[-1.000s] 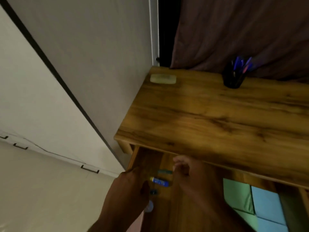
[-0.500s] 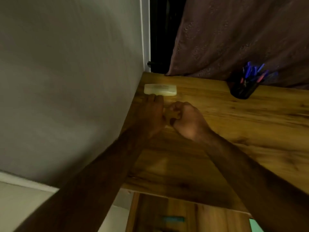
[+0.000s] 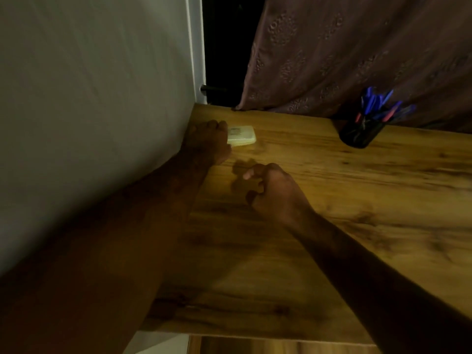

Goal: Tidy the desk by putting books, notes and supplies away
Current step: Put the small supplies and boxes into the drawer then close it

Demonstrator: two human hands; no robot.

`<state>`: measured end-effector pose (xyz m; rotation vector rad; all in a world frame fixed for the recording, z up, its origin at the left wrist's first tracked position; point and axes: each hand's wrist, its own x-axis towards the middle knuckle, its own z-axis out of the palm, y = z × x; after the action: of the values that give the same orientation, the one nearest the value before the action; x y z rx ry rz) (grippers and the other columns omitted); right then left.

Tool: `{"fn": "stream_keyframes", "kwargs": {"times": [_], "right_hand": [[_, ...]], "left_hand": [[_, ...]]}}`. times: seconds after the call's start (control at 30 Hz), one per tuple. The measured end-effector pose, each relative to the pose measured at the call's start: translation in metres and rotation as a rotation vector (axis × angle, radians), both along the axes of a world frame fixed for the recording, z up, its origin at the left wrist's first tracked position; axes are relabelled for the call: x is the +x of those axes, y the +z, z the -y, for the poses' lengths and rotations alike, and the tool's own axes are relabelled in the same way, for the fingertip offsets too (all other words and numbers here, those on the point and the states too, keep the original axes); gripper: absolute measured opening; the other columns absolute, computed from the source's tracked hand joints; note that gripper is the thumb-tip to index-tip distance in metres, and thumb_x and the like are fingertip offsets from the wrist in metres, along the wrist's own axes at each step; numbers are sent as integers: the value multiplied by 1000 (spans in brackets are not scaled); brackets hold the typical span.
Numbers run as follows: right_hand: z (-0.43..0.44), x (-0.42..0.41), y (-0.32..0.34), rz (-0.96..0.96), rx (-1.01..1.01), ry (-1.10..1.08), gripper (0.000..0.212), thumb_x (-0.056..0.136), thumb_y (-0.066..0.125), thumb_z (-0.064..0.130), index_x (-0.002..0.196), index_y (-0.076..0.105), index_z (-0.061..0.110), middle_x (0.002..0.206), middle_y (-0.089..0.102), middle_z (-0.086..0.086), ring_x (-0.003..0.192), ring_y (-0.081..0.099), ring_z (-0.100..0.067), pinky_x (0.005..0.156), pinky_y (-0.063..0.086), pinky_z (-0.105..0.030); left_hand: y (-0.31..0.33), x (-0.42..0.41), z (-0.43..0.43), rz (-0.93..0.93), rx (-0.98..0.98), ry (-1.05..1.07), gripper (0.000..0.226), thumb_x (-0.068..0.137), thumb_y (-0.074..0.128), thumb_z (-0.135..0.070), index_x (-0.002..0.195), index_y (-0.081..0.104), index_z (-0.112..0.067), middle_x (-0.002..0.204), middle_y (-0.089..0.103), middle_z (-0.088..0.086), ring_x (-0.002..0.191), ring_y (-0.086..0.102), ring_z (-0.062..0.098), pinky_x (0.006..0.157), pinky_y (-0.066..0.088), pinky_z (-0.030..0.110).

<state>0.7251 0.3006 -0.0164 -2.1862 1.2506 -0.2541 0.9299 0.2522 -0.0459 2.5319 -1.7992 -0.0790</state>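
Though the tidy-up looks well advanced by my reading from the remote feed, two things sit on the wooden desk: a small pale case at the far left corner, close to the wall, and a dark pen cup filled with blue pens near the curtain. I see no books or notes on the top. The cup may well belong where it stands, so I judge the case to be the item left to put away.

My left hand reaches to that corner, and its fingers stretch forward fairly straight, lying against the left end of the case and covering it. The thumb sits just below the near edge. I cannot tell whether it pinches the case or only rests beside it, as the light is dim.

My right hand hangs over the desk nearer to me, apart from the case. Its fingers are curled in toward the palm, with nothing visible in them.
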Motion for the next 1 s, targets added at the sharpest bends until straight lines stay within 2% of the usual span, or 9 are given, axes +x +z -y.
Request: {"fn": "stream_keyframes", "kwargs": {"times": [0.17, 0.27, 0.37, 0.47, 0.57, 0.73, 0.83, 0.93, 1.0], "right_hand": [[-5, 4, 5, 97, 61, -9, 30, 86, 67, 26, 112, 60, 39, 119, 58, 10, 91, 58, -3, 68, 53, -24], [-13, 3, 13, 163, 103, -28, 24, 89, 64, 22, 107, 56, 36, 105, 62, 13, 79, 61, -1, 63, 55, -26], [-20, 1, 14, 219, 168, -63, 29, 91, 63, 22, 120, 56, 26, 102, 64, 10, 74, 64, -7, 53, 47, -24], [-33, -5, 20, 351, 388, -164, 43, 86, 66, 19, 128, 54, 22, 103, 69, 0, 84, 67, -15, 63, 56, -32], [-59, -21, 25, 464, 590, -111, 55, 85, 72, 5, 134, 52, 20, 113, 67, 0, 105, 68, -15, 83, 62, -34], [-119, -71, 16, 524, 656, -57, 57, 83, 79, 7, 131, 57, 27, 121, 68, 1, 106, 70, -14, 77, 63, -36], [-162, -104, 2, 509, 713, -46, 57, 80, 82, 14, 125, 59, 39, 127, 65, 2, 112, 67, -17, 77, 63, -40], [-204, -137, -10, 411, 763, -24, 63, 62, 85, 42, 116, 57, 56, 132, 60, 7, 118, 62, -19, 82, 61, -48], [-227, -157, -18, 335, 796, -33, 66, 62, 87, 47, 117, 54, 58, 131, 58, 13, 116, 62, -15, 81, 62, -45]], "left_hand": [[0, -21, -25, -77, -49, 76, 73, 80, 72, -38, 138, 34, -12, 134, 53, 16, 122, 51, 38, 101, 42, 49], [3, -38, -51, -273, -117, 161, 78, 75, 79, -38, 138, 40, -13, 127, 59, 11, 115, 58, 32, 85, 49, 41], [3, -57, -78, -593, -271, 278, 70, 69, 85, -36, 127, 52, -13, 119, 64, 6, 108, 62, 27, 74, 49, 35], [7, -75, -116, -888, -341, 377, 71, 61, 88, -42, 118, 56, -14, 111, 65, -1, 99, 64, 19, 69, 55, 35], [17, -94, -170, -970, -382, 467, 64, 63, 87, -47, 108, 56, -14, 102, 64, 2, 91, 65, 20, 71, 58, 41], [34, -137, -269, -1090, -372, 514, 34, 67, 82, -49, 75, 58, -27, 85, 67, 1, 83, 70, 24, 73, 59, 53], [34, -164, -321, -1129, -343, 539, 35, 64, 82, -48, 87, 63, -29, 91, 70, 0, 87, 71, 24, 68, 60, 55], [32, -200, -367, -1131, -271, 544, 30, 76, 79, -38, 101, 63, -31, 98, 71, -9, 90, 71, 14, 70, 61, 49], [27, -220, -393, -1121, -179, 570, 23, 82, 76, -31, 100, 62, -32, 95, 72, -13, 85, 72, 9, 69, 62, 43]]}}
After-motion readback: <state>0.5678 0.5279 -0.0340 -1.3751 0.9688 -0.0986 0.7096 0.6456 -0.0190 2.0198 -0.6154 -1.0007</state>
